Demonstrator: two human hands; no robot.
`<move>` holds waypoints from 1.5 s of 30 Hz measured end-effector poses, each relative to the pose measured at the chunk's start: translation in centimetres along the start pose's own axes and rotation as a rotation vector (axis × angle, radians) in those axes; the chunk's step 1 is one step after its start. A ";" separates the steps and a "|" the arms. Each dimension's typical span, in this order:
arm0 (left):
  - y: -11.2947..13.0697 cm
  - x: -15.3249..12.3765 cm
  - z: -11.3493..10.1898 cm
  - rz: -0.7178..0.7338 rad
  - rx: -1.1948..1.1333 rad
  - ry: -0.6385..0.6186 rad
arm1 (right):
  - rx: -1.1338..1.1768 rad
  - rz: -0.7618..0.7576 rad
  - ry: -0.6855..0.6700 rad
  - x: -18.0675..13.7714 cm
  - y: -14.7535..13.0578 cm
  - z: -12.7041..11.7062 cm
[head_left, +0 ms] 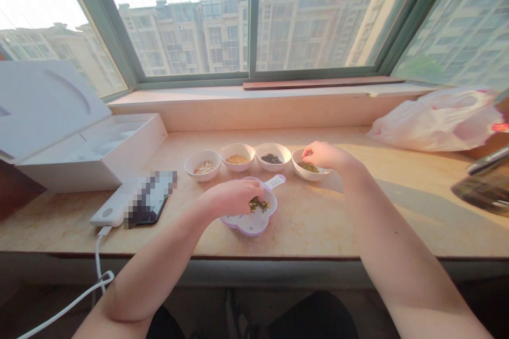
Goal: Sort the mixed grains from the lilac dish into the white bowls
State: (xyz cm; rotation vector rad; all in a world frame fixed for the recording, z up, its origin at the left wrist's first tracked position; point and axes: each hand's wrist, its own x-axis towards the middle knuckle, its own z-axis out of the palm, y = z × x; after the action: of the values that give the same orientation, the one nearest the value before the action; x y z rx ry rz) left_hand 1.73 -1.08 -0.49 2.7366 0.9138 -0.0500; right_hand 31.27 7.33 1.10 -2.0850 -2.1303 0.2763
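My left hand [238, 196] reaches over a lilac-rimmed white dish [252, 226] with a short handle. Its fingers are bent together, with the tips down by a small pile of green and yellow beans [260, 205]. At the rightmost white bowl [312, 175], my right hand [324, 154] has its fingertips pinched just over small green beans [308, 167]. Whatever either hand holds is hidden by its fingers. In a row to the left stand a bowl of black beans [271, 159], a bowl of yellow grains [237, 159] and a bowl of pale flakes [204, 168].
On the left lie a white power bank [113, 206] with a cable [97, 259] and a phone [153, 212]. Behind them stands an open white box [135, 143]. A plastic bag [433, 119] and a dark glossy object [485, 185] sit at the right. The counter's front edge runs below the dish.
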 end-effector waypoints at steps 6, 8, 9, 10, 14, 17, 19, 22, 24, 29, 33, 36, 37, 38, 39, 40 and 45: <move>0.1 0.2 0.2 -0.075 -0.018 0.058 | 0.002 0.039 -0.052 -0.1 -0.7 0.0; 0.2 0.3 0.1 -0.078 -0.021 0.079 | 0.010 0.034 -0.058 -0.2 -0.9 0.0; 0.3 0.3 0.0 -0.078 -0.018 0.081 | 0.015 0.028 -0.059 -0.2 -0.9 0.0; 0.3 0.3 0.0 -0.081 -0.014 0.077 | 0.019 0.021 -0.060 -0.2 -1.0 0.0; 0.2 0.5 -0.2 -0.111 0.007 0.020 | 0.030 0.016 -0.069 -0.3 -1.2 -0.1; 0.0 0.6 -0.3 -0.113 0.005 0.007 | 0.030 0.024 -0.076 -0.5 -1.4 -0.2; 0.0 0.5 -0.5 -0.101 0.006 0.023 | 0.027 0.024 -0.068 -0.7 -1.5 -0.1; 0.0 0.2 -1.0 -0.107 0.000 0.060 | 0.035 0.034 -0.031 -0.9 -1.6 -0.1; 0.1 -0.1 -1.4 -0.122 -0.031 0.135 | 0.055 0.044 0.018 -1.0 -1.8 -0.2; -0.3 -0.4 -2.2 -0.101 -0.149 0.426 | 0.218 -0.073 0.190 -1.3 -2.9 -0.3; -0.7 -0.2 -1.9 -0.047 -0.201 0.663 | 0.507 -0.285 0.188 -1.9 -4.2 0.2; -0.7 -0.1 -1.5 -0.013 -0.189 0.745 | 0.760 -0.470 -0.140 -2.9 -5.7 0.8; -0.7 0.0 -1.4 -0.005 -0.181 0.757 | 0.811 -0.520 -0.260 -3.2 -6.1 1.0; -0.6 0.0 -1.3 0.001 -0.172 0.762 | 0.846 -0.558 -0.359 -3.5 -6.6 1.3; -0.6 0.1 -1.2 0.005 -0.161 0.761 | 0.871 -0.584 -0.426 -3.8 -7.1 1.5; -0.6 0.1 -1.2 0.007 -0.146 0.754 | 0.890 -0.601 -0.462 -3.9 -7.5 1.8; -0.9 0.3 -0.9 -0.007 -0.063 0.703 | 0.945 -0.611 -0.443 -3.7 -8.3 3.0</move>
State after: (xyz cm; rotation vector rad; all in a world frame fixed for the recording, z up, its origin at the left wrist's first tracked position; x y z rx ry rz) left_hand 1.42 0.05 0.12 2.7065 1.0485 0.9702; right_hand 22.56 3.35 0.18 -0.8598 -2.0657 1.4016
